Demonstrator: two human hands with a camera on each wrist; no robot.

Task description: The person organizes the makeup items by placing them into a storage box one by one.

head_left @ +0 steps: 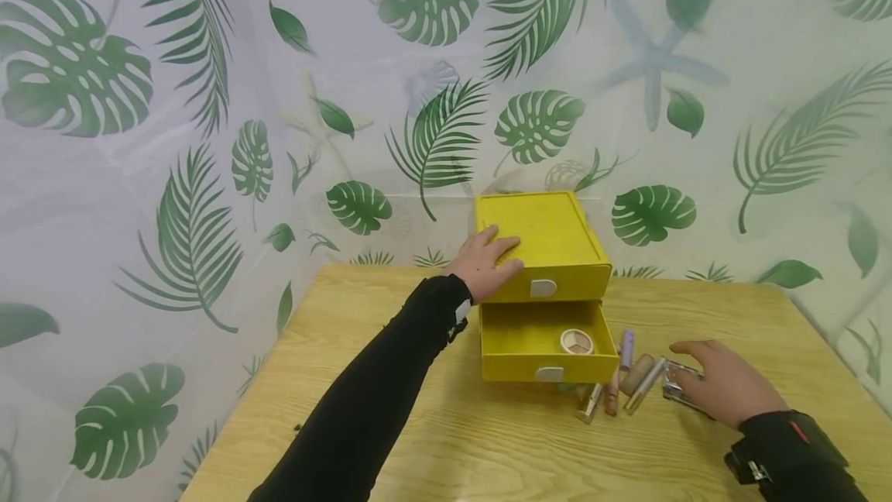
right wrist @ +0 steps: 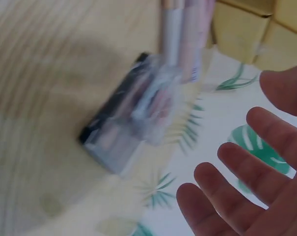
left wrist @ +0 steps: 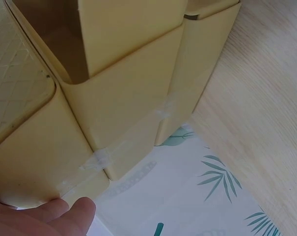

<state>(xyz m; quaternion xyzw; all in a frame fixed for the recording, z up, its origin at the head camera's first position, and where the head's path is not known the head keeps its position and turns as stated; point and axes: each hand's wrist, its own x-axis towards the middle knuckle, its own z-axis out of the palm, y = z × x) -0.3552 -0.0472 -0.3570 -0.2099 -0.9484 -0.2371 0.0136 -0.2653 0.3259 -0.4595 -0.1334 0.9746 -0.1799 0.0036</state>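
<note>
A small yellow drawer cabinet stands at the back of the table, its lower drawer pulled out. Inside that drawer lies a round compact with a white rim. My left hand rests on the cabinet's top at the left edge, fingers spread. To the right, my right hand hovers at a clear-lidded makeup palette, fingers extended and apart from it in the right wrist view. A smaller clear-wrapped item lies on the palette, blurred.
Several makeup tubes lie between the drawer and the palette, among them a purple tube and a brown tube. A leaf-printed sheet hangs behind the wooden table.
</note>
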